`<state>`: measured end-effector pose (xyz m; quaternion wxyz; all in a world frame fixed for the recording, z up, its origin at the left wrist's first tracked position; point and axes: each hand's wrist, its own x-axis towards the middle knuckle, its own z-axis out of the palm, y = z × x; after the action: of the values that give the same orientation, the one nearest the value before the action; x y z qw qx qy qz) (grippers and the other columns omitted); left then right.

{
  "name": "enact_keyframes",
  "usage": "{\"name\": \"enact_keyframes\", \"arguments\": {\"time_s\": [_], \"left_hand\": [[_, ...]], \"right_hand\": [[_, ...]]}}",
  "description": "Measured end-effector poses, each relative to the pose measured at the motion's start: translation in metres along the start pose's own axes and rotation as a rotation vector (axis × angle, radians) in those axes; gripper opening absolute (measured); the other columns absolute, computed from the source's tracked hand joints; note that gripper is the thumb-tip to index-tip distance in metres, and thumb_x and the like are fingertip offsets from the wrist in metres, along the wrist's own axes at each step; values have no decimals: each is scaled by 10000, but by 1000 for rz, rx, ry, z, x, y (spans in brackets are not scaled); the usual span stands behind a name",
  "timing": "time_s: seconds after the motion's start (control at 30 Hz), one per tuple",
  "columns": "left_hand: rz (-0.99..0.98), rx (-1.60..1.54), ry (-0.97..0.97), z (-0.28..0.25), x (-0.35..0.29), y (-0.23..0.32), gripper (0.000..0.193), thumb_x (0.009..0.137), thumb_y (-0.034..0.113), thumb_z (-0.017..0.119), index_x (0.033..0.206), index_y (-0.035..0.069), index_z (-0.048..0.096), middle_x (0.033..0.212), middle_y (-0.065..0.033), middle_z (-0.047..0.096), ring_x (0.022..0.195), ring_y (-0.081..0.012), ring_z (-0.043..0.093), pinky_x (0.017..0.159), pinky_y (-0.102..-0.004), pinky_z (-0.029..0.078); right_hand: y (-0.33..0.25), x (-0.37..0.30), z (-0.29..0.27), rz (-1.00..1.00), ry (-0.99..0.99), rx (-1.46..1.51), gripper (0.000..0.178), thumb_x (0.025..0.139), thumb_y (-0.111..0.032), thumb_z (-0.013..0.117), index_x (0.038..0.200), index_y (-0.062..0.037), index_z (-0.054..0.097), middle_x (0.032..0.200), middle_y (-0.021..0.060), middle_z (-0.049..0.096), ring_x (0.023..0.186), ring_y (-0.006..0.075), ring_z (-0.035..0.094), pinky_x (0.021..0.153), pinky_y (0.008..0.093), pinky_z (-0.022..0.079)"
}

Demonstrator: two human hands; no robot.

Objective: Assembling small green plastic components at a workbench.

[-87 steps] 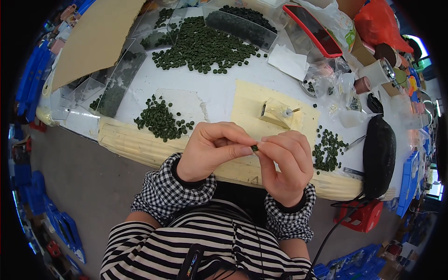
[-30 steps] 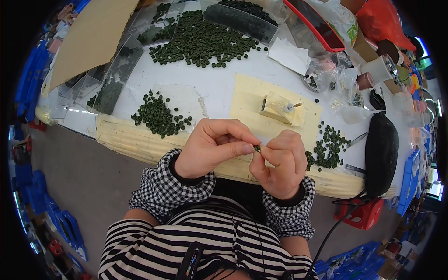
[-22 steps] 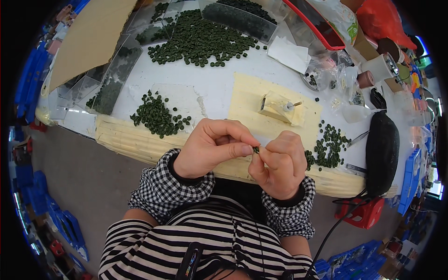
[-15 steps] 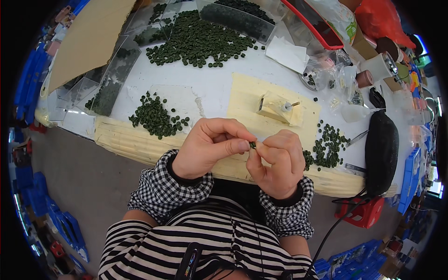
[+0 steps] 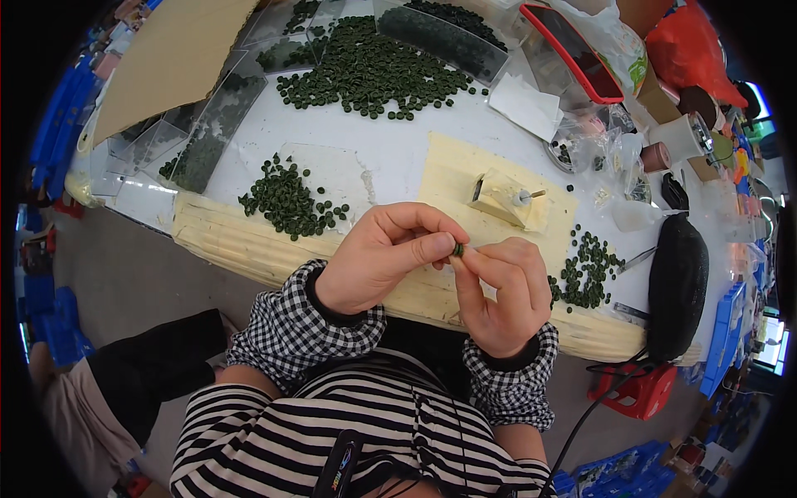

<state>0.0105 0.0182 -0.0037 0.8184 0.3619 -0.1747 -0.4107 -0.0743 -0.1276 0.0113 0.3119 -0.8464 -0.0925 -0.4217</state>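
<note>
Above the table's near edge, my left hand (image 5: 386, 256) pinches a small dark green round piece (image 5: 457, 249) between thumb and forefinger. The fingertips of my right hand (image 5: 508, 290) are closed against the same piece from the other side and partly hide it. A small pile of similar green pieces (image 5: 290, 199) lies left of my left hand, and a looser pile (image 5: 588, 270) lies beyond my right hand. Behind my hands stands a tape-covered block (image 5: 506, 199) with a thin metal pin (image 5: 538, 193) sticking out to the right.
A large heap of green pieces (image 5: 365, 66) covers the far table, beside clear plastic trays (image 5: 220, 133) and cardboard (image 5: 170, 62). On the right are a red-rimmed phone-like object (image 5: 573, 54), plastic bags (image 5: 606, 141) and a black pouch (image 5: 677, 286). Another person's dark-clothed leg (image 5: 158, 365) shows lower left.
The whole view has shifted slightly, with the table things now farther right. Both hands keep the green piece pinched, which shows more of its side. Another person has come into view at lower left.
</note>
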Motion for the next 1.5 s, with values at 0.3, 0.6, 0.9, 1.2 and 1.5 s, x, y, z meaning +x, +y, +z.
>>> {"name": "enact_keyframes", "arguments": {"time_s": [0.3, 0.6, 0.9, 1.2, 1.5], "left_hand": [[0, 2, -3, 0, 0, 0, 171, 947, 90, 604, 1066, -21, 652, 933, -43, 664, 833, -85, 606, 785, -218, 504], [2, -7, 1, 0, -1, 0, 174, 943, 79, 605, 1075, -28, 642, 958, -57, 665, 842, -86, 610, 793, -222, 508], [36, 27, -7, -1, -1, 0, 179, 929, 43, 612, 1087, -27, 655, 1014, -73, 672, 886, -101, 622, 823, -240, 516], [112, 131, -15, 1, -1, 2, 177, 922, 16, 603, 1082, -18, 671, 1039, -79, 652, 952, -113, 598, 842, -242, 490], [148, 171, -47, 0, 0, 1, 209, 914, 3, 607, 1116, -31, 650, 1057, -85, 646, 995, -126, 596, 888, -249, 481]], "right_hand": [[-1, 0, 0, 13, -6, -3, 227, 672, 25, 795, 850, -17, 661, 787, 71, 629, 652, 222, 597, 573, 321, 464], [-1, 0, -1, 20, -3, -9, 242, 669, 10, 805, 860, -19, 660, 786, 69, 630, 658, 223, 595, 574, 324, 470], [1, 2, -2, 80, 19, 30, 266, 663, -10, 818, 885, -10, 671, 795, 80, 638, 670, 222, 609, 576, 310, 482], [6, 0, 0, 21, 33, -37, 271, 672, 6, 792, 918, 0, 680, 827, 94, 645, 696, 243, 614, 594, 328, 488], [7, -2, 1, 42, -21, -48, 225, 727, 30, 744, 924, 5, 640, 855, 114, 621, 738, 264, 608, 627, 337, 494]]}}
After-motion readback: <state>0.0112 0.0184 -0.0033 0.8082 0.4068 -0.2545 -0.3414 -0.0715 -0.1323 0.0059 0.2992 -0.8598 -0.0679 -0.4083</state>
